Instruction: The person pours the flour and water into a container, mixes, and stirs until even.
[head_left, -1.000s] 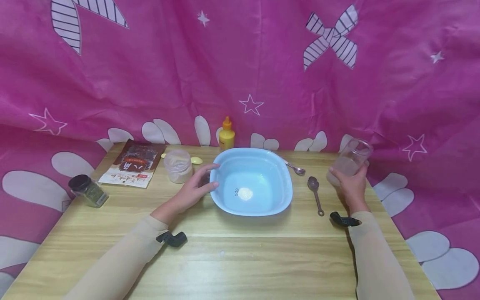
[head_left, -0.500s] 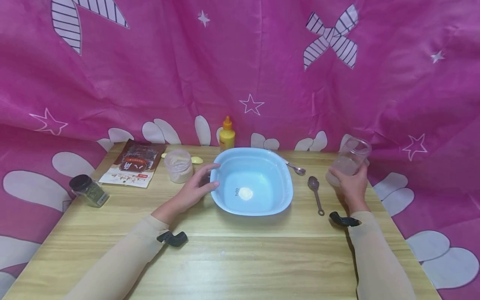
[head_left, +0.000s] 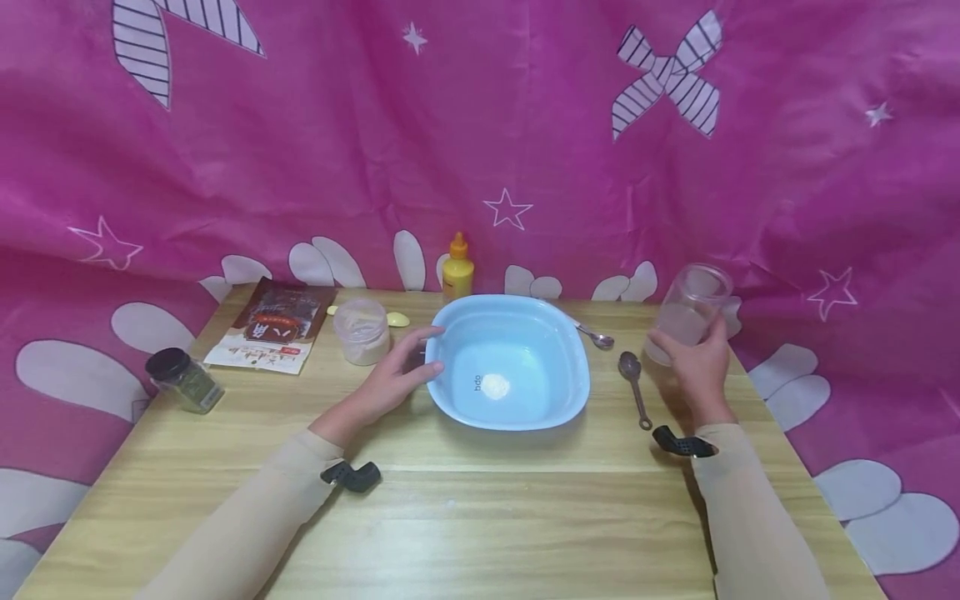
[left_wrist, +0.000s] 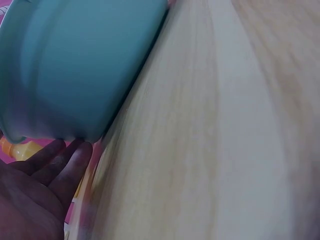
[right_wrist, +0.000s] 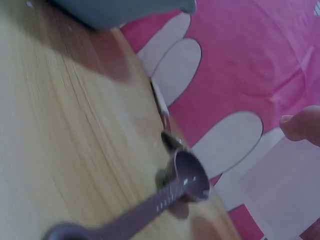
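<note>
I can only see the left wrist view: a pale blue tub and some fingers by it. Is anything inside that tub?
Observer: Yes, the light blue plastic basin holds a small heap of white powder.
Operator: What is the other hand doing?
Observer: The right hand grips a clear plastic jar, tilted, at the table's right edge.
Operator: Any tools about?
Observer: A dark metal spoon lies between basin and jar.
</note>
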